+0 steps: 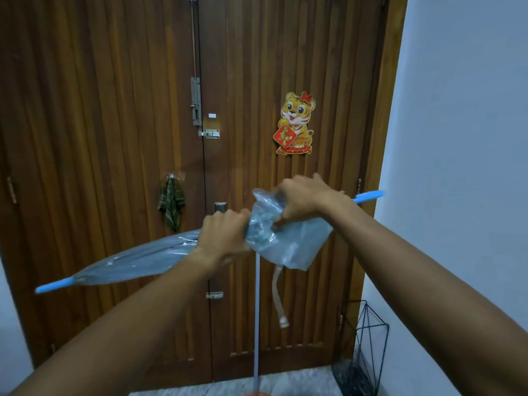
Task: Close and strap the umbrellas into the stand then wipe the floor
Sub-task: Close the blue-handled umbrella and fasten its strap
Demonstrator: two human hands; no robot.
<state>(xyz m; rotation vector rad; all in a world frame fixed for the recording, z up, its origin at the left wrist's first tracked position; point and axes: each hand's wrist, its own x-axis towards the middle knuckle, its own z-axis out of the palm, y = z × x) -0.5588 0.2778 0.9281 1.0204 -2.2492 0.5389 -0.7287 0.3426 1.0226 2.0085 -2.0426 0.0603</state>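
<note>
Wooden double doors [114,138] fill the background, with a pale wall [457,138] to the right. A tiger sticker [295,124] is fixed to the right door leaf, and a dark striped cloth [171,207] hangs from a hook on the left leaf.

The transparent umbrella [137,258] is held in the air in front of the doors, nearly horizontal and sloping down to the left. Its canopy is folded and tapers to a blue tip [54,287] at lower left. A blue shaft end [368,195] projects at upper right.

The left hand [223,235] is wrapped around the gathered canopy at mid-length. The right hand [303,201] clutches the loose, crumpled plastic folds at the wider end. A clear strap [278,295] hangs free below these folds.

A black wire umbrella stand [368,338] sits on the floor [300,381] at lower right, well apart from the umbrella. A white pole [257,324] stands upright below the hands.
</note>
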